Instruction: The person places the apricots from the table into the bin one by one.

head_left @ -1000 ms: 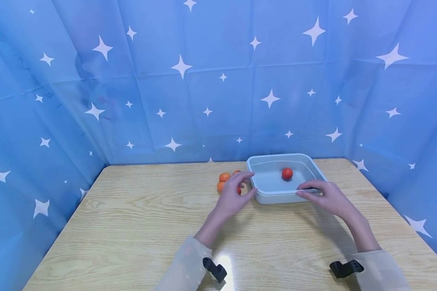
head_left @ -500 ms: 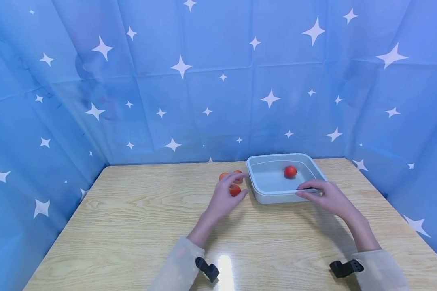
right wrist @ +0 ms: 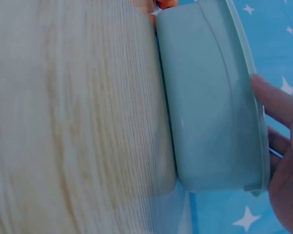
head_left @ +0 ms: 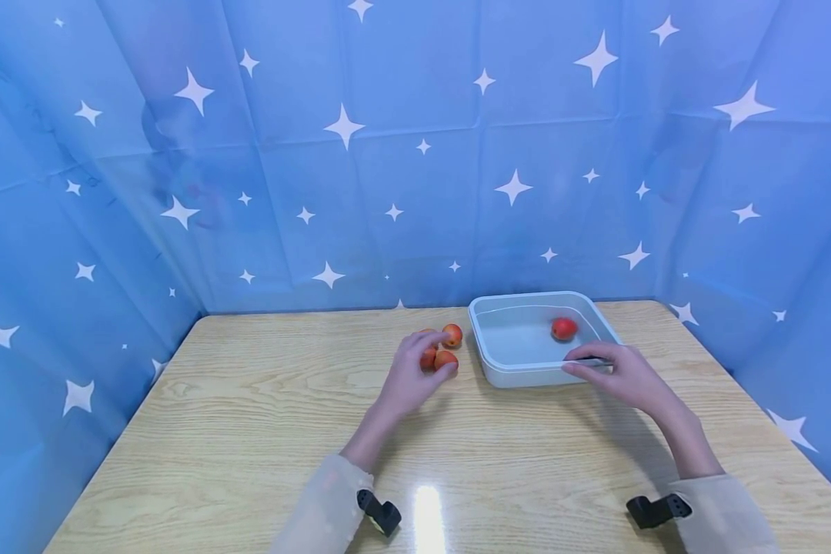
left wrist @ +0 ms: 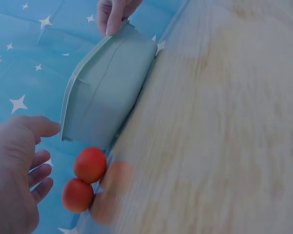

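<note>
A light blue-grey plastic bin (head_left: 529, 375) stands at the back right of the table. My right hand (head_left: 623, 373) pinches its near rim, thumb outside and fingers inside, as the right wrist view (right wrist: 285, 141) also shows. Inside the bin lies one round red fruit (head_left: 564, 328). My left hand (head_left: 412, 373) is left of the bin, fingers spread and bent loosely, holding nothing. Close by it sit several red-orange fruits on the table, including one fruit (head_left: 452, 335) behind its fingertips and another fruit (head_left: 446, 361) by its thumb. The hand partly covers the others.
The wooden table (head_left: 249, 415) ends at a blue star-patterned curtain (head_left: 415, 192) behind and at both sides. Black wrist cameras sit on the left cuff (head_left: 378, 513) and the right cuff (head_left: 658, 512).
My left hand has moved from the bin's left rim leftward to the fruits. The fruit in the bin has rolled to the right. My right hand has stayed on the rim.
</note>
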Motion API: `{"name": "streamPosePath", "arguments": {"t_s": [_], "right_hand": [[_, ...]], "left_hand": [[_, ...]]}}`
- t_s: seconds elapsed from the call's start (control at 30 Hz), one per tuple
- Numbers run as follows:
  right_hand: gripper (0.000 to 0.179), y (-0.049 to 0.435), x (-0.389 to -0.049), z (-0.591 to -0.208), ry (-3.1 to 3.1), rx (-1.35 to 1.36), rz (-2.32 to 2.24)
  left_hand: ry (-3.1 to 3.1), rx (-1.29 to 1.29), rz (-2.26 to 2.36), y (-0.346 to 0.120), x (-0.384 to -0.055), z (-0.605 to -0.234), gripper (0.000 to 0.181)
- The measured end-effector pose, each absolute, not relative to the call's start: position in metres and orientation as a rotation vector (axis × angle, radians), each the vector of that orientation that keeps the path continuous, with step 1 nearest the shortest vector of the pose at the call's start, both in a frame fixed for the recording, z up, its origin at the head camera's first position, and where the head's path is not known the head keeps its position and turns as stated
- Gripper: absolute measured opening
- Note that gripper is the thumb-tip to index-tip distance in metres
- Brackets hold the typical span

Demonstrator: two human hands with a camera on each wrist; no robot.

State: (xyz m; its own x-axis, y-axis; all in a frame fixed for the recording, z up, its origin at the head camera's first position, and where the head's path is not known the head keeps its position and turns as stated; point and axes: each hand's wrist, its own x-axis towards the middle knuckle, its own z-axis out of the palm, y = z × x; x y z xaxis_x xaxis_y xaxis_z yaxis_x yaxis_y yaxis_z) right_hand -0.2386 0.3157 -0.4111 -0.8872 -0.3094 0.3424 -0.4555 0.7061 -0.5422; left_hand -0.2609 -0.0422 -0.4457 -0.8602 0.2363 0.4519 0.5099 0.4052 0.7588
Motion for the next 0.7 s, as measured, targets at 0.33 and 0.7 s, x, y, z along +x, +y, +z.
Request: {"name": "streamPosePath", "arguments": {"t_s": [0.33, 0.7], "right_hand": [[0.01, 0.316, -0.238, -0.411, -2.685, 0.623, 0.952], [0.011, 0.316, -0.238, -0.411, -2.695, 0.61, 0.949]], "left_hand": [[-2.439, -0.644, -1.356, -0.055, -0.265, -0.451, 0.044], [-2.583, -0.614, -1.21, -0.067, -0.271, -0.458, 0.046]]}}
